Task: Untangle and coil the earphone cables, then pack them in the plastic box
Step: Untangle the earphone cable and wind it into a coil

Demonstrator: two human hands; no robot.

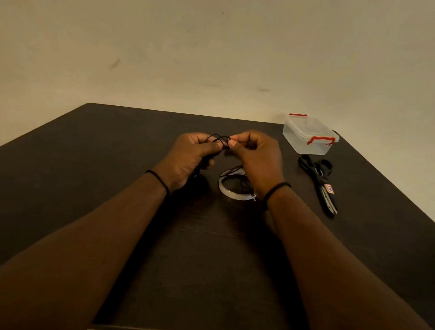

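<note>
**Both hands pinch black earphone cable over dark table**

Head view: left hand point(191, 156) and right hand point(255, 157) are raised mid-table, fingers curled, each pinching the thin black earphone cable point(218, 138), which loops between the fingertips. More cable hangs down under both hands; strands cross a flat ring-shaped tape roll point(231, 191), whitish and glossy, lying just beneath. The plastic box point(308, 136), clear, rectangular, lid on with red clips, sits at the far right corner, close to the table point(113, 161) edge. Black-handled scissors point(318, 180) lie just in front of the box. Table is dark, matte, square-cornered; bare surface on the left half and in front of the forearms. A thin black band circles each wrist.
</note>
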